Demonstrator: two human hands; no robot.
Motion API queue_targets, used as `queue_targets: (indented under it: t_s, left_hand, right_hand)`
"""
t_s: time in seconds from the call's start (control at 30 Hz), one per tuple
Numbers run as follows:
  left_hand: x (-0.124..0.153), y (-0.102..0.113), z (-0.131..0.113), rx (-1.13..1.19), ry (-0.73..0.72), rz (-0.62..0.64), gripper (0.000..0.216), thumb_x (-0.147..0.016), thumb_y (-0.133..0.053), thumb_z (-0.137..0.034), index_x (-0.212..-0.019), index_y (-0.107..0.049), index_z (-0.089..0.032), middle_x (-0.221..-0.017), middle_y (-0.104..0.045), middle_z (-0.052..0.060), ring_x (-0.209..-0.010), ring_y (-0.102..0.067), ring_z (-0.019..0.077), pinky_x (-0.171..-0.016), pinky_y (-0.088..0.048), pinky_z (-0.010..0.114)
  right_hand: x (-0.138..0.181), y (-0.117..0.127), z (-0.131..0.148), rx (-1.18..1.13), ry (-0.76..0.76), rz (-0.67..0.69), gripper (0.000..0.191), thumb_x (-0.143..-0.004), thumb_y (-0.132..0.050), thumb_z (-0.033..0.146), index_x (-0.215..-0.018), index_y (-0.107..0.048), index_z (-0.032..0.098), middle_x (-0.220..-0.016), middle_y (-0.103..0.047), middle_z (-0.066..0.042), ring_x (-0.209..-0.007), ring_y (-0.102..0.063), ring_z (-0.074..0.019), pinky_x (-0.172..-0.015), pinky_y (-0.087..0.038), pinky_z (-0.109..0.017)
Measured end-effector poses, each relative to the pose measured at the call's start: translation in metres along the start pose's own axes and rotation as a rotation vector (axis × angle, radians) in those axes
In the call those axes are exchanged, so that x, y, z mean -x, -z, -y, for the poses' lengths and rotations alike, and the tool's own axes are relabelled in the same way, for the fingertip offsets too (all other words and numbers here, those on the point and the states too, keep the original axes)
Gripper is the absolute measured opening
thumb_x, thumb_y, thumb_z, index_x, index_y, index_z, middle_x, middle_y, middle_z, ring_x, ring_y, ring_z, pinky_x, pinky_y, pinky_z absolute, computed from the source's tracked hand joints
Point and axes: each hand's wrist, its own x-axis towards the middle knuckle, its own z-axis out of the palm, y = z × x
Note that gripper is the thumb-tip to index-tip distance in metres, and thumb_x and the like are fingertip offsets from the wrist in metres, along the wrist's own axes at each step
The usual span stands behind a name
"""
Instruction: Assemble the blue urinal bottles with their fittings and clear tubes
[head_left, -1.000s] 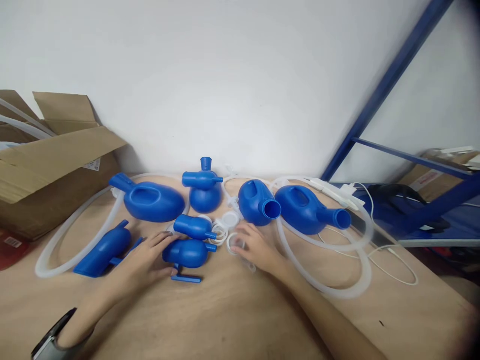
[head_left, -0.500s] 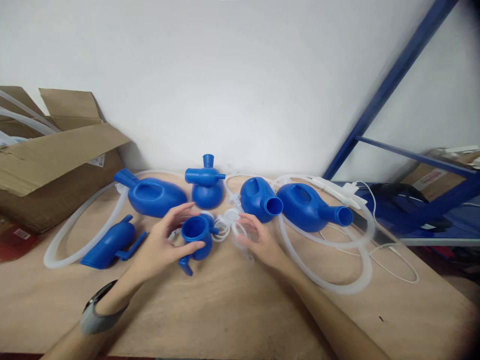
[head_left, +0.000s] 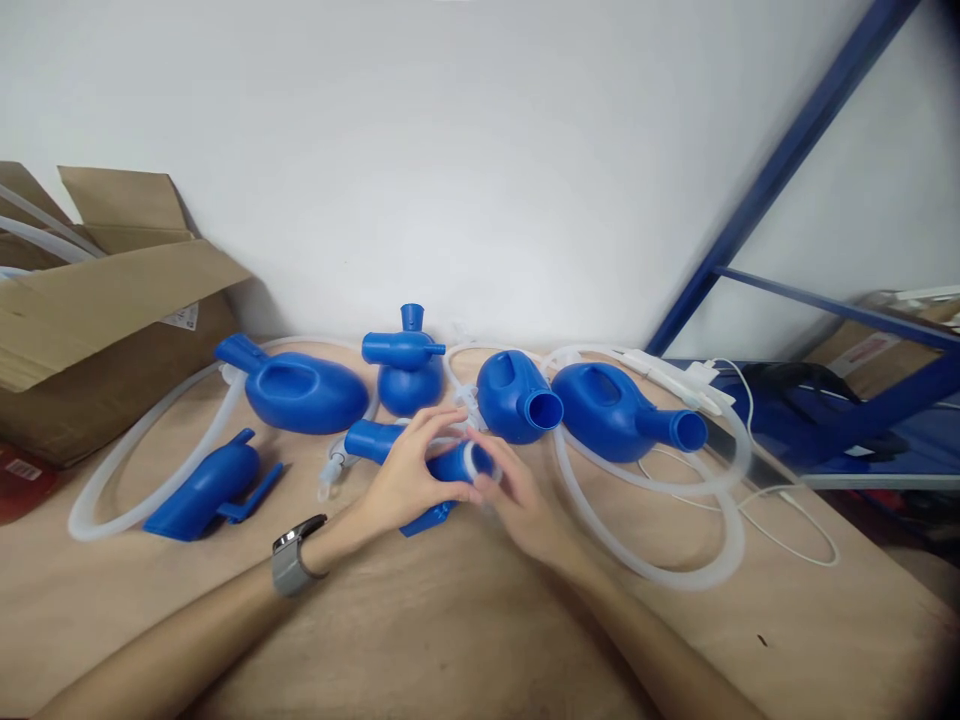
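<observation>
My left hand (head_left: 409, 475) is wrapped round a blue plastic spout piece (head_left: 369, 440), which lies on its side just above the table. A blue flap (head_left: 430, 519) sticks out beneath it. At the spout's right end sits a white ring (head_left: 470, 461). My right hand (head_left: 525, 500) is closed on this ring, fingertips at its upper and lower edges; part of the ring is hidden. Behind my hands stand a blue jug-like bottle (head_left: 517, 395) with an open mouth and another blue bottle (head_left: 409, 385) with a spout piece lying across it.
On the left are a blue handled bottle (head_left: 304, 395), a loose blue spout piece (head_left: 206, 490) and an open cardboard box (head_left: 112, 330). A further blue bottle (head_left: 604, 415), looped clear tubing (head_left: 675, 577) and a white power strip (head_left: 679, 380) lie right. A blue metal rack (head_left: 780, 180) stands beyond.
The blue spout piece has turned from mouth-up to lying sideways and moved right with my left hand. My right hand has closed in, and a white ring now sits at its end.
</observation>
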Motion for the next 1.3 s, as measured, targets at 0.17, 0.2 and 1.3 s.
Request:
queue_targets:
  t_s: [0.17,0.2,1.3]
  left_hand:
    - [-0.003,0.000,0.011,-0.107,-0.047,-0.042,0.054,-0.089,-0.077,-0.062,-0.130,-0.069,-0.028,-0.149,-0.056,0.013,-0.143,-0.055,0.0347,-0.115,-0.054,0.053]
    - [-0.001,0.003,0.014,-0.166,-0.051,-0.023,0.047,-0.099,-0.063,-0.062,-0.130,-0.070,-0.027,-0.145,-0.061,0.013,-0.140,-0.058,0.0332,-0.118,-0.052,0.054]
    - [0.067,0.026,0.030,-0.455,-0.424,-0.007,0.072,-0.094,-0.074,-0.046,-0.158,-0.047,-0.028,-0.148,-0.066,0.014,-0.131,-0.068,0.0334,-0.109,-0.059,0.046]
  right_hand:
    - [-0.002,0.000,-0.006,0.048,-0.029,-0.096,0.054,-0.102,-0.059,0.049,-0.153,-0.059,0.030,-0.137,-0.063,-0.010,-0.118,-0.067,-0.0257,-0.091,-0.062,-0.037]
    - [-0.003,0.000,-0.007,0.060,-0.036,-0.114,0.054,-0.102,-0.059,0.048,-0.153,-0.059,0.029,-0.136,-0.063,-0.010,-0.113,-0.068,-0.0245,-0.090,-0.062,-0.037]
    - [0.032,-0.028,-0.004,-0.179,0.020,0.032,0.047,-0.112,-0.035,0.054,-0.156,-0.041,0.039,-0.158,-0.050,-0.006,-0.149,-0.048,-0.0286,-0.126,-0.038,-0.050]
